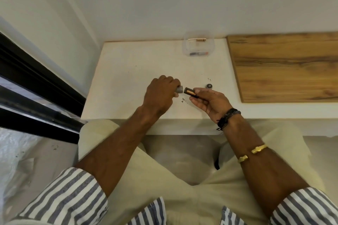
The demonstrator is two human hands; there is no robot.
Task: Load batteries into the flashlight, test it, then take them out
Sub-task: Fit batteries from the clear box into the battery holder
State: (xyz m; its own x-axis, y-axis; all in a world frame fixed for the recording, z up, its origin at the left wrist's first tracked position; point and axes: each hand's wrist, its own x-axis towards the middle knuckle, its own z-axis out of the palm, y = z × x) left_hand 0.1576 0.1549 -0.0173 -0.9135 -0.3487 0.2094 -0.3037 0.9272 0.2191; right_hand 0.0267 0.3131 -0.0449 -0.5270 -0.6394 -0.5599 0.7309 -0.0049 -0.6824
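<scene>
Now the left hand grips the grey flashlight body above the white desk. Just right of it, the right hand pinches a black battery holder; a small cap lies on the desk further right.

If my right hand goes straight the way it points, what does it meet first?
Probably the gray flashlight body in the left hand; the battery holder in the right hand touches first.
</scene>
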